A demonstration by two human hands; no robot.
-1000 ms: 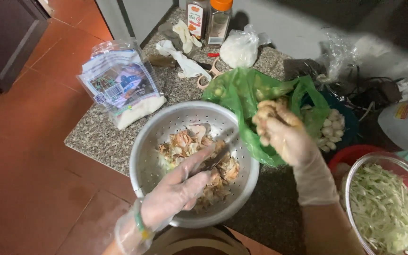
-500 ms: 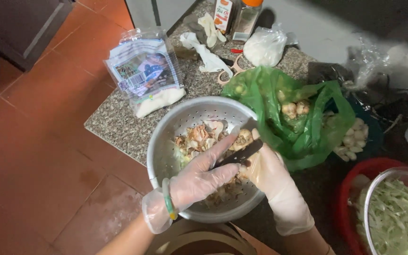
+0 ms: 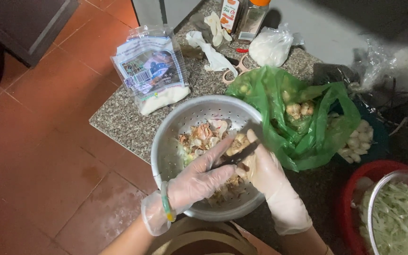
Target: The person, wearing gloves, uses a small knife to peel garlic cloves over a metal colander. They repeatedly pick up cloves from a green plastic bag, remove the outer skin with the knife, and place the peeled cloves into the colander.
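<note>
Hands (image 3: 234, 172) w/ knife (image 3: 234, 158) over colander (image 3: 171, 146), blue-labelled clear bag (image 3: 152, 71) behind.

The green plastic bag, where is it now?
In the head view, the green plastic bag lies open on the counter, right of the perforated metal colander, beside the right hand.
</note>
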